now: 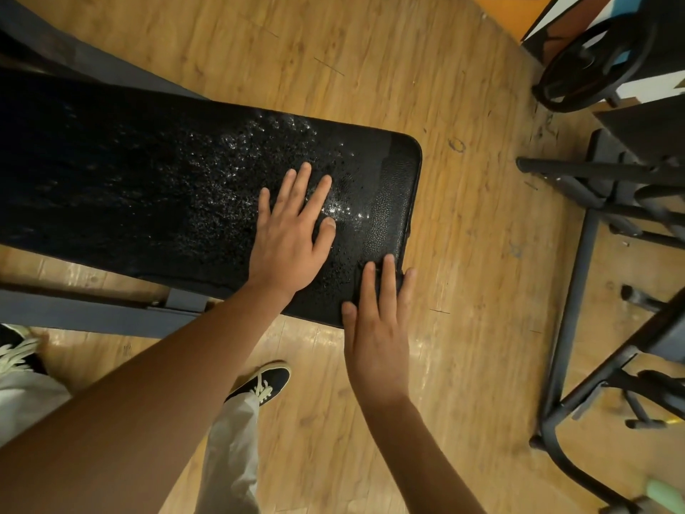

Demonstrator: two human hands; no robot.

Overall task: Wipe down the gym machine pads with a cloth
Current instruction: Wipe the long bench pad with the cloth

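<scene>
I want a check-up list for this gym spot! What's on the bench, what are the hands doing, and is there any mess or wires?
Surface: black bench pad, wet with droplets across its middle and towards its end.
Job's things: cloth: nothing seen.
Clutter: a blurred green thing at the lower right; cannot tell what it is.
Grippers: left hand lies flat on the wet pad with straight fingers; right hand has straight fingers resting on the pad's near corner. Neither holds anything.
Cables: nothing seen.
Surroundings: wooden floor, weight plate at the upper right, dark metal frames on the right, the person's shoe below the pad.
</scene>
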